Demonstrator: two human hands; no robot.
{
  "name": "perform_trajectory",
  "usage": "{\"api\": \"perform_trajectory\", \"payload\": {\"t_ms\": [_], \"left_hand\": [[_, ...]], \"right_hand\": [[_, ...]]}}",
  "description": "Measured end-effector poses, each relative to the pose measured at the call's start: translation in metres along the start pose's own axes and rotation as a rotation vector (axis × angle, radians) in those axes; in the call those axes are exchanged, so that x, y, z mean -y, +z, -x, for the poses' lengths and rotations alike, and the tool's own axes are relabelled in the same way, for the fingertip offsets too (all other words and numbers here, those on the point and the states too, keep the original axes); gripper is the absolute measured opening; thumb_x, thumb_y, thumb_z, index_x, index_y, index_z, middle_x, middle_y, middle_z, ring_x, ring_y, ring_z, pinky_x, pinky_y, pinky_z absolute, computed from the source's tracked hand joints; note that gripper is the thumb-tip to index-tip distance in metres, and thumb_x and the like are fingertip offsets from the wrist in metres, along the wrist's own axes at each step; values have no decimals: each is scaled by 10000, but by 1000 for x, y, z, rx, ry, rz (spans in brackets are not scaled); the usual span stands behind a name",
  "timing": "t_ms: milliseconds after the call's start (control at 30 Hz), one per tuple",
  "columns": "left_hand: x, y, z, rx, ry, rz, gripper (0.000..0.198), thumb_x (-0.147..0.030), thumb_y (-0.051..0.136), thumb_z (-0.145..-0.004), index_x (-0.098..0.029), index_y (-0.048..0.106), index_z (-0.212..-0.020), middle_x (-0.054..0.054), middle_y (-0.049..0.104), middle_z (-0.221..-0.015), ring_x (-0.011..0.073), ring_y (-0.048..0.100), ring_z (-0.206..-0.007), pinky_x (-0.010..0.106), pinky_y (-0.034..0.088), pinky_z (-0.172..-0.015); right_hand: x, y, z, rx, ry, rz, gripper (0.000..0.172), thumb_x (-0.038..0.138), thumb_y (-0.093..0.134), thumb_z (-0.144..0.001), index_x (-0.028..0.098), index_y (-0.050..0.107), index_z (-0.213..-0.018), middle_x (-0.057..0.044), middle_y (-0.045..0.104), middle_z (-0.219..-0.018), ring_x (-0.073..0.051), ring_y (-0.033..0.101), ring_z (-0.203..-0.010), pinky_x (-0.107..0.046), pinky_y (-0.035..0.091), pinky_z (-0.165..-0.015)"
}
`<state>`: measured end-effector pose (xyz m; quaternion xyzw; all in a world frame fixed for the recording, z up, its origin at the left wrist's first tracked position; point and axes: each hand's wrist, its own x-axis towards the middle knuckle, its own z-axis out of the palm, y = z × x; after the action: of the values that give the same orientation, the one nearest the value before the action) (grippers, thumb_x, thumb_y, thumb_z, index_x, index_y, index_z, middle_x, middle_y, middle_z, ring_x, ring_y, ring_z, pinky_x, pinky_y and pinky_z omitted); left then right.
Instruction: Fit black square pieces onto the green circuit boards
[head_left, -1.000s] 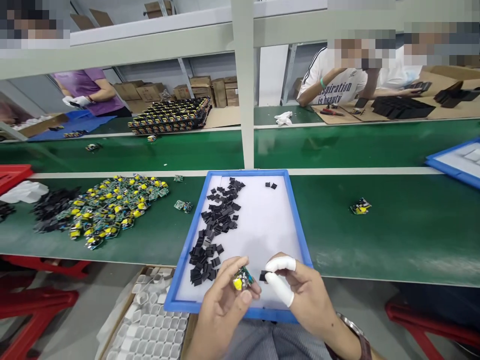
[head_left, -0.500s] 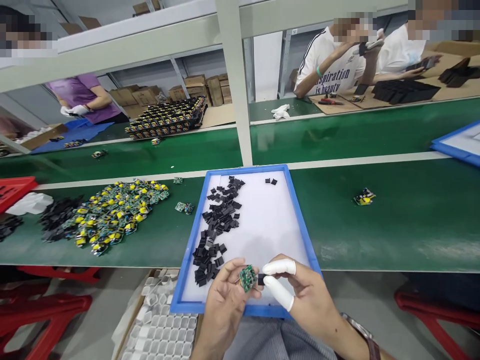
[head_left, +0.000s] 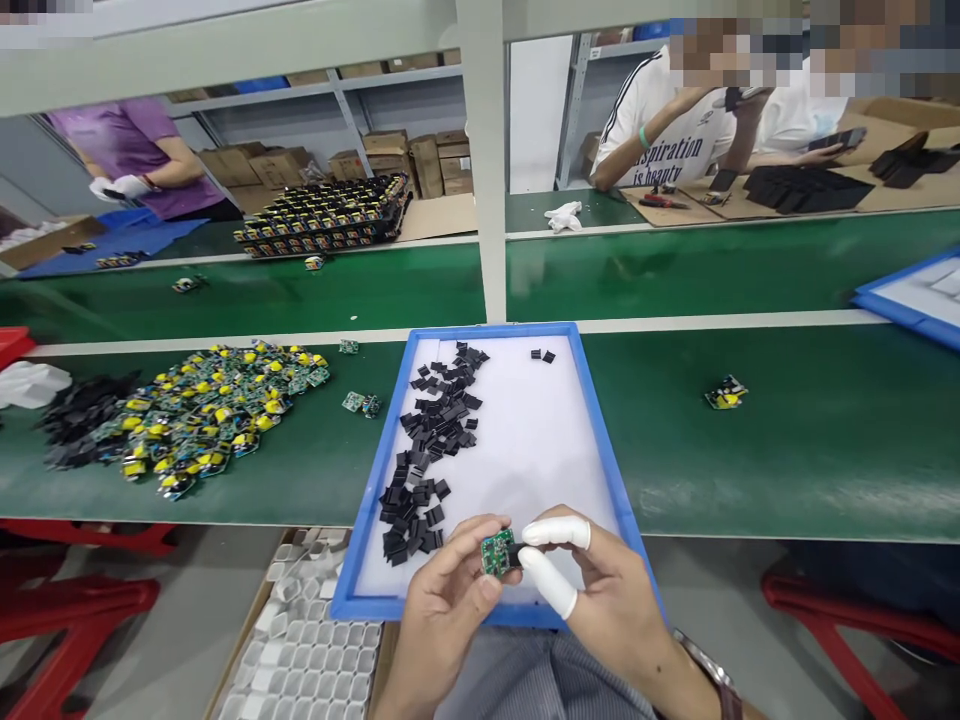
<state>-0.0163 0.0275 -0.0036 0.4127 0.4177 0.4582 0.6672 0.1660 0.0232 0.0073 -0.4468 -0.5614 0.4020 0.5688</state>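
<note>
Between the fingers of my left hand is a small green circuit board, its component side facing me. My right hand, with white finger cots on thumb and forefinger, pinches a small black plastic piece against the board's right edge. Whether the piece is seated on the board I cannot tell. Both hands are over the near end of a blue-rimmed white tray. Many similar black pieces lie along the tray's left side, and two more black pieces lie at its far right.
A heap of circuit boards with yellow parts lies left on the green bench. One such board lies to the right. Below left stands a box of white cups. Co-workers sit across the bench, beyond a white post.
The black piece has come up against the board's right edge, where a gap showed before. My left thumb has closed onto the board. The view has shifted slightly.
</note>
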Motion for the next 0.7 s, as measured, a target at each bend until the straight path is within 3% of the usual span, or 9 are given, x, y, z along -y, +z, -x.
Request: {"api": "perform_trajectory", "payload": {"t_ms": [267,433,700], "left_hand": [[-1,9,-5,-21,172,-35,344,-181,866,-751,-286,798,-1072,98,679,-1213,246,710,-1063,324,618,-874],[1,10,-5,-30,209,-71,399,-117,860,-741,-315,799,-1081,88,654,-1214,226,709,-1037,312,626,-839],[2,6,2,63,265,-184,478,-46,747,-837,-349,758,-1207,97,623,-1300,221,733,-994,321,650,-785]], "right_hand": [[0,1,3,20,18,-9,184,122,665,-923,253,705,-1045,-28,684,-894,-185,647,-785,-309,541,-715],[2,-2,2,35,6,-14,216,96,665,-913,265,706,-1041,-8,679,-883,-165,633,-766,-288,527,-712],[3,-9,-2,99,80,-42,233,86,650,-909,278,696,-1032,17,686,-897,-142,640,-789,-250,525,-736]]}}
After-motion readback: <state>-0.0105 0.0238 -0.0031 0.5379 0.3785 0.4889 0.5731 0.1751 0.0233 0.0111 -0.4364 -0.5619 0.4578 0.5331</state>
